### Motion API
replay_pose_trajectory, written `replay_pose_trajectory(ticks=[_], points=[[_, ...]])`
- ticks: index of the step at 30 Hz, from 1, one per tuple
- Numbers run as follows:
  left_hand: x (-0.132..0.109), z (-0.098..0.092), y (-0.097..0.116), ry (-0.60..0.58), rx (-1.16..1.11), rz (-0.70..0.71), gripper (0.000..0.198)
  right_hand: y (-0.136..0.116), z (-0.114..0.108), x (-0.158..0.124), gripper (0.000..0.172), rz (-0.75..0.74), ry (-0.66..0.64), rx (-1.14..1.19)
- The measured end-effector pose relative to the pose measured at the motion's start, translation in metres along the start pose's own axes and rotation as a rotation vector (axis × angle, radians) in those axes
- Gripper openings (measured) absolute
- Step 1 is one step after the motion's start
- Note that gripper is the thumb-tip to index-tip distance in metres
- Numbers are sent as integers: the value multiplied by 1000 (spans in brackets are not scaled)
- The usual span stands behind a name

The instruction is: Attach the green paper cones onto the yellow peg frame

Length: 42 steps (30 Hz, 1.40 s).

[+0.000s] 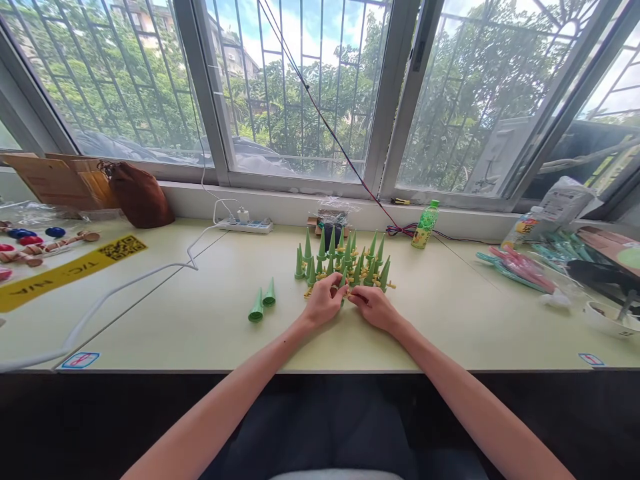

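Observation:
My left hand is closed around a green plastic cone, whose pointed tip shows above the fingers. Close beside it, my right hand pinches a small yellowish piece against the lower part of that cone. The piece is mostly covered by the fingertips. Just beyond both hands stands a cluster of upright green cones, several with yellow pieces sticking out at their sides. To the left, two green cones lie tilted on the table with their open ends towards me.
A green-labelled bottle and a white power strip stand near the window sill. A white cable crosses the table's left side. Brown pouch and wooden toys are at far left; plastic-wrapped items and a bowl at right.

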<state>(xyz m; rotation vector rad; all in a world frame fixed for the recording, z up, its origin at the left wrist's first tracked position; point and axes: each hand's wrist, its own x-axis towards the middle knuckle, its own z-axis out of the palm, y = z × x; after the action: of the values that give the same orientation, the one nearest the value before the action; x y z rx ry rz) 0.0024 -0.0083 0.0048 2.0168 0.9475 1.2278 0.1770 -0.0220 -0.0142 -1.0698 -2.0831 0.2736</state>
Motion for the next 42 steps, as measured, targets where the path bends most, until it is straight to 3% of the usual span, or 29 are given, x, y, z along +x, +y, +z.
replay_pose_trajectory(ticks=[42], points=[[-2, 0, 1, -37, 99, 71, 26, 0, -1, -1, 32, -11, -20, -25]])
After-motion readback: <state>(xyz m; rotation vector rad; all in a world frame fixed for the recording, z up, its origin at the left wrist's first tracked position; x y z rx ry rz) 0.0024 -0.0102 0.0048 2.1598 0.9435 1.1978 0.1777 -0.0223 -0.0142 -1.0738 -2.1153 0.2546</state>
